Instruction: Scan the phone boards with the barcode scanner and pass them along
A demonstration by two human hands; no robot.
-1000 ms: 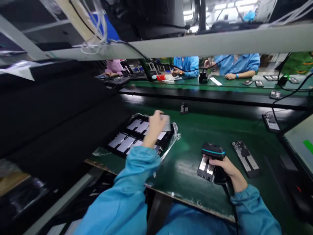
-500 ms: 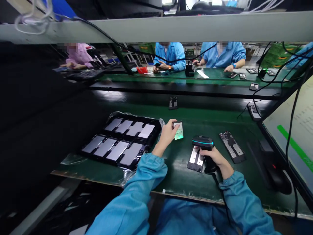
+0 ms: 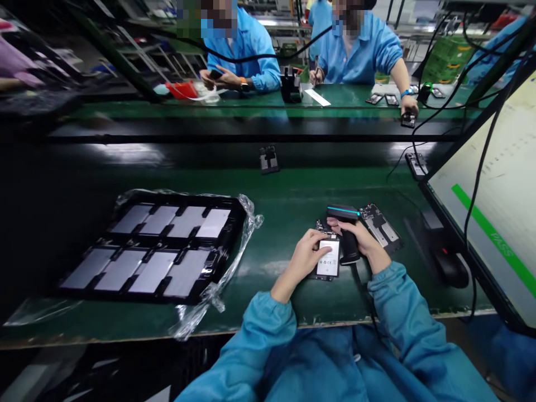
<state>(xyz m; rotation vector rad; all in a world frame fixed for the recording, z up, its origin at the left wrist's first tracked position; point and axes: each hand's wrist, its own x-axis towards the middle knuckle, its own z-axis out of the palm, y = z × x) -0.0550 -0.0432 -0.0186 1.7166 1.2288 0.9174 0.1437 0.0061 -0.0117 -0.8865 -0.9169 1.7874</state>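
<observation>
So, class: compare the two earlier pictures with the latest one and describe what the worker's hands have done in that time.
The left hand lifted a flat white-faced piece out of the black tray, carried it rightward, and now presses it onto the phone frame by the scanner. The right hand kept its grip on the handheld scanner. The tray, the second phone frame and the monitor stayed put.
</observation>
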